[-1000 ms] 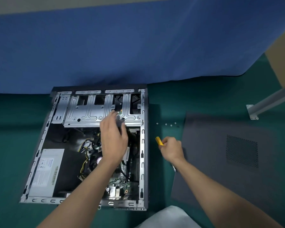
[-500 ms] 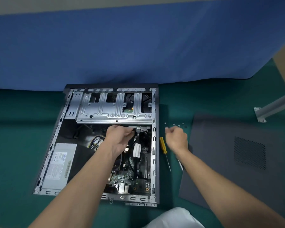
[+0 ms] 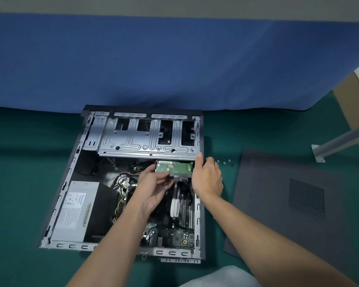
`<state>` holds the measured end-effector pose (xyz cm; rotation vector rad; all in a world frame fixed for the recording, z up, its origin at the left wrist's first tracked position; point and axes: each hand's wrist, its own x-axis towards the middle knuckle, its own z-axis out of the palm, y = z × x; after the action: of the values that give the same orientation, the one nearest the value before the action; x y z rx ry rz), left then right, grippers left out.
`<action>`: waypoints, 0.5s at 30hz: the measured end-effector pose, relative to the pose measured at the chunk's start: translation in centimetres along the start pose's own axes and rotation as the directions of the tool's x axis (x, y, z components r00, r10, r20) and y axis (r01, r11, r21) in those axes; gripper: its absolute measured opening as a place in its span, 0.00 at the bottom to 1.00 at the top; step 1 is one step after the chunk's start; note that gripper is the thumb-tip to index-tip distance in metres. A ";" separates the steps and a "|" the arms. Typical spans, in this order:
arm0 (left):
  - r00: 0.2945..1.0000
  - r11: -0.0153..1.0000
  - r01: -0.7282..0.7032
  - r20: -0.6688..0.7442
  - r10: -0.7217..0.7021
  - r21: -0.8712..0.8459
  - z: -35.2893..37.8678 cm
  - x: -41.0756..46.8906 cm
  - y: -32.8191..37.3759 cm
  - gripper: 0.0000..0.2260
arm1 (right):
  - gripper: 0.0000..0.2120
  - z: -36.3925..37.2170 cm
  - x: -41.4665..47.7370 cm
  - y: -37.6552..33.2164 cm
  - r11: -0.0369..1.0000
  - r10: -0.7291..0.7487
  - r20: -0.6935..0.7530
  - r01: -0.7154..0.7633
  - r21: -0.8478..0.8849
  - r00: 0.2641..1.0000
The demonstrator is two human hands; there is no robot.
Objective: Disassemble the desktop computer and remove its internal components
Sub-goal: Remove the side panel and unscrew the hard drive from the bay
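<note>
Desktop computer [image 3: 170, 252] lies open on its side at centre of green mat [image 3: 19, 183]. Side panel [image 3: 278, 193] and loose screws [image 3: 224, 161] lie to its right. HDD [image 3: 174, 167] projects from under near lip of drive cage [image 3: 147, 139], PCB side up, w/ two cables [image 3: 174, 206] plugged into its near edge.

Left hand [image 3: 155, 189]: palm up, thumb and fingers pinch HDD's near-left corner. Right hand [image 3: 207, 179]: at computer's right wall, thumb straight along the rail, fingers curled. Cannot tell whether it grips the wall or HDD's right edge.

Handling (est.): HDD is rigid, dense and prob. heavier than it looks. It is shock-sensitive and the exposed PCB is fragile. Hold by the metal side edges, not the board. Support its weight and pull each conn. by the plug body, not the wire.

Change vs. 0.5 s ago: HDD barely showed past the cage lip, now well out. Right hand was over the mat by the screws, now at the wall. Yellow screwdriver, then on the mat, is no longer in view.
</note>
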<state>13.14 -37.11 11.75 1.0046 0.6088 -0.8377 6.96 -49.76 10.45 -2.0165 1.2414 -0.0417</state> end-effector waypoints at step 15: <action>0.994 0.943 0.092 0.033 -0.108 0.320 -1.6 -3.1 0.2 0.27 | 0.30 -0.2 -0.6 -0.2 0.985 -0.111 -0.067 0.101 -0.140 0.992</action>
<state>11.44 -34.62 13.58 1.2487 0.4934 -1.0719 6.72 -49.34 10.95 -2.2169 1.2108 -0.0865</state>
